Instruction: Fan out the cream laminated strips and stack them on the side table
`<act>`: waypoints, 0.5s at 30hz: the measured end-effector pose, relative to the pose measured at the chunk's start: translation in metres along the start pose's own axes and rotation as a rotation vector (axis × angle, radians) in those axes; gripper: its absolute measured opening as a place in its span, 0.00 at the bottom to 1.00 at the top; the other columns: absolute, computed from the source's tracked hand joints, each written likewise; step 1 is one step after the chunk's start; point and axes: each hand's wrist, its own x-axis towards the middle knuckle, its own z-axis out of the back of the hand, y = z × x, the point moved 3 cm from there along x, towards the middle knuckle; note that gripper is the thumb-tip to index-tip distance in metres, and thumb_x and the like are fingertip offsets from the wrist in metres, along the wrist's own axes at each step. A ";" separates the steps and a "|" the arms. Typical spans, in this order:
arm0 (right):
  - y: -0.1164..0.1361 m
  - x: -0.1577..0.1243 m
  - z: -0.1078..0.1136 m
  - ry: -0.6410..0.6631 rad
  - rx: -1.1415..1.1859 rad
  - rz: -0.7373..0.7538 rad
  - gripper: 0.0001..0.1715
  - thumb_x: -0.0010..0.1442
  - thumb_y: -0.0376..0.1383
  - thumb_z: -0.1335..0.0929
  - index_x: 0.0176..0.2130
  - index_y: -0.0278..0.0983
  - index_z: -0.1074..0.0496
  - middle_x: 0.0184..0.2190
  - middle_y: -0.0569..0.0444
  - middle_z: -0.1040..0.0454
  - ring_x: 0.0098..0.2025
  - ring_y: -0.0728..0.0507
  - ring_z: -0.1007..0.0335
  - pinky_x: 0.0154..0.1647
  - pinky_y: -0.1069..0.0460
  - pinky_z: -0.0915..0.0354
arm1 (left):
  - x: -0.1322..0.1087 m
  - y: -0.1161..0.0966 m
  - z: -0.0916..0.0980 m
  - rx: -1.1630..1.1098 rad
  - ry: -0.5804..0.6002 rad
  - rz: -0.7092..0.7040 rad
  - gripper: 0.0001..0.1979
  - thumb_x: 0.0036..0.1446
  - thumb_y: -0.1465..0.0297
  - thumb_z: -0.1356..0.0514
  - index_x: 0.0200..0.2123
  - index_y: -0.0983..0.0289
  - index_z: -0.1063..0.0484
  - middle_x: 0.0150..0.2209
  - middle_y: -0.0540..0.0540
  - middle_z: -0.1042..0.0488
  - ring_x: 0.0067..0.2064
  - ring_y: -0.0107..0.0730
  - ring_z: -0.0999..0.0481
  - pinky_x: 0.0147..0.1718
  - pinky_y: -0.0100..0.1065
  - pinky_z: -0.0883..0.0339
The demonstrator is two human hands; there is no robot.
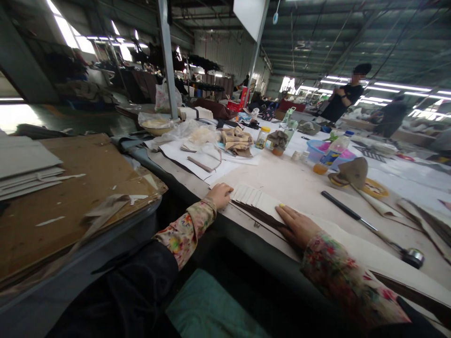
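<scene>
Layered strips [259,197] under right fingers [289,216]; yellow dish [386,192] holds pieces [374,187].

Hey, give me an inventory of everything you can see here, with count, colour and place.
Layered strips: one stack, cream over dark brown, table's near edge
Table: one, pale-topped, centre to right
Long-handled tool: one, black and silver, right of the hands
Yellow-lidded jar: one, clear, table middle
Basin: one, light blue, table's right half
Blue-capped bottle: one, clear, by the basin
Clear bags: several, table's far left
Cardboard: brown, left; count unclear
Sheets: several, white, on the cardboard
Co-workers: at least two, dark clothing, background right
Background clutter: too blurred to count
Floral sleeves: two, multicoloured, on the forearms
Left hand: one, at the strips' end
Right hand: one, flat on the strips
</scene>
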 end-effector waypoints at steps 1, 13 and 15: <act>0.001 0.001 0.001 0.011 0.003 -0.007 0.33 0.56 0.41 0.41 0.58 0.28 0.45 0.56 0.38 0.43 0.56 0.37 0.44 0.55 0.44 0.41 | 0.001 0.001 0.001 0.000 0.045 -0.006 0.20 0.46 0.76 0.48 0.45 0.65 0.30 0.45 0.57 0.30 0.47 0.36 0.33 0.50 0.34 0.42; 0.016 0.008 0.011 0.130 -0.109 -0.069 0.40 0.47 0.24 0.40 0.60 0.29 0.50 0.56 0.38 0.43 0.56 0.36 0.43 0.52 0.46 0.38 | 0.004 -0.002 0.014 0.092 0.254 -0.010 0.29 0.43 0.62 0.41 0.50 0.66 0.35 0.50 0.58 0.35 0.48 0.35 0.34 0.49 0.30 0.41; 0.015 0.006 0.010 0.094 -0.132 -0.109 0.35 0.53 0.24 0.43 0.60 0.32 0.49 0.55 0.40 0.40 0.53 0.38 0.39 0.49 0.46 0.36 | 0.003 -0.003 0.014 0.099 0.204 -0.020 0.27 0.45 0.61 0.42 0.49 0.66 0.34 0.48 0.58 0.33 0.48 0.36 0.33 0.49 0.31 0.41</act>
